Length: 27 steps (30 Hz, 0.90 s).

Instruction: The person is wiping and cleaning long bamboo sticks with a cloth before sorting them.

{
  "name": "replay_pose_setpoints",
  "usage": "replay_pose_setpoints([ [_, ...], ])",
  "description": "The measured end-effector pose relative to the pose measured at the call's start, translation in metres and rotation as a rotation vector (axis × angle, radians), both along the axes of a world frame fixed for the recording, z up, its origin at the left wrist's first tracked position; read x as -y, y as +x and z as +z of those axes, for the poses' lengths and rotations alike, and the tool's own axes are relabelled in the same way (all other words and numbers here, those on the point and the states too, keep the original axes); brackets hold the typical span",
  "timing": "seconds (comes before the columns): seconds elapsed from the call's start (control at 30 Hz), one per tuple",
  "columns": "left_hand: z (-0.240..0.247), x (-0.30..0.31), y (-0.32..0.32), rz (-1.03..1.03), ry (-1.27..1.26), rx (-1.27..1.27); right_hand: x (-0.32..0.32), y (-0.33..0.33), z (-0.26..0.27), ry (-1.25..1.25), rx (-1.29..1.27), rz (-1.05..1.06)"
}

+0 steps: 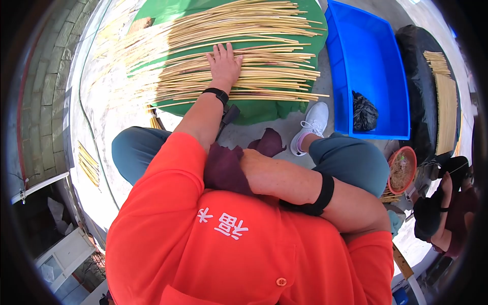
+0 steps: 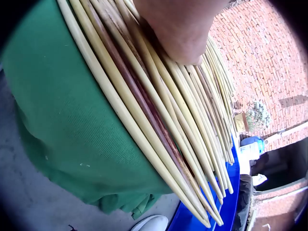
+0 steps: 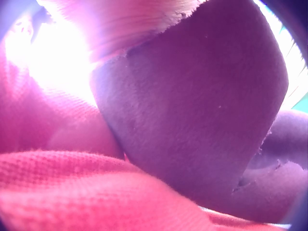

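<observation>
Many long, thin yellow plant stalks [image 1: 274, 76] lie side by side over a green cloth [image 1: 239, 114]. My left hand [image 1: 226, 64], with a black band at the wrist, rests on them with its fingers spread. In the left wrist view part of that hand [image 2: 178, 31] presses against the stalks [image 2: 144, 96], whose tips reach past the cloth's edge. My right arm bends across the red shirt. At its end a dark purple cloth [image 1: 223, 168] covers most of my right hand [image 1: 254, 165]; I cannot tell how its fingers lie. The cloth [image 3: 192, 106] fills much of the right wrist view.
A blue plastic bin [image 1: 371, 61] with a black plastic bag [image 1: 365, 112] inside stands right of the stalks. Beyond it lies a flat woven panel [image 1: 446, 114] on black sheeting. An orange bowl [image 1: 402, 170] stands nearer, and another person [image 1: 447, 203] is at far right.
</observation>
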<state>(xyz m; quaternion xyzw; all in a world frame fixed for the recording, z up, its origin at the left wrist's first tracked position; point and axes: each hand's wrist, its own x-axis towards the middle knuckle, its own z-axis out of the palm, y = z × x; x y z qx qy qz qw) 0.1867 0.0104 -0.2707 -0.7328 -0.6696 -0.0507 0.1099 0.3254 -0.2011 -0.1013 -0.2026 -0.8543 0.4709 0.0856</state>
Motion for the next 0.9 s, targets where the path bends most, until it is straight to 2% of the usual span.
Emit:
replay_pose_setpoints([
  [0.1, 0.0, 0.001, -0.001, -0.004, -0.006, 0.001, 0.0, 0.001, 0.002, 0.008, -0.005, -0.044],
  [0.17, 0.0, 0.001, -0.002, -0.006, -0.017, 0.007, 0.002, -0.001, -0.004, 0.12, -0.033, -0.014],
  [0.27, 0.006, -0.002, -0.004, -0.007, -0.054, 0.036, 0.001, 0.0, -0.004, 0.134, -0.003, 0.053],
  [0.33, 0.012, -0.008, -0.01, -0.011, -0.044, 0.391, 0.003, -0.001, -0.005, 0.133, 0.001, 0.043],
  [0.37, 0.015, -0.01, -0.016, -0.049, 0.016, 0.449, 0.003, -0.002, -0.005, 0.127, 0.005, 0.032],
  [0.47, 0.023, -0.014, -0.035, -0.104, 0.103, 0.432, -0.001, 0.006, 0.01, 0.237, 0.085, 0.11],
  [0.53, 0.033, -0.023, -0.049, -0.127, 0.166, 0.376, 0.0, 0.006, 0.007, 0.196, 0.1, 0.099],
  [0.6, 0.045, -0.035, -0.062, -0.101, 0.022, 0.409, 0.001, 0.006, 0.003, 0.15, 0.124, 0.081],
  [0.7, 0.055, -0.05, -0.074, -0.102, 0.033, 0.303, -0.005, 0.017, 0.019, 0.15, 0.013, 0.01],
  [0.73, 0.056, -0.056, -0.077, -0.1, -0.007, 0.236, -0.015, 0.03, 0.059, 0.286, 0.059, 0.038],
  [0.8, 0.049, -0.068, -0.084, -0.158, -0.021, 0.183, -0.026, 0.037, 0.079, 0.419, 0.112, 0.062],
  [0.87, 0.044, -0.073, -0.085, -0.171, -0.081, 0.025, -0.03, 0.036, 0.078, 0.453, 0.108, 0.119],
  [0.9, 0.04, -0.075, -0.084, -0.177, -0.085, 0.031, -0.032, 0.036, 0.076, 0.47, 0.106, 0.149],
])
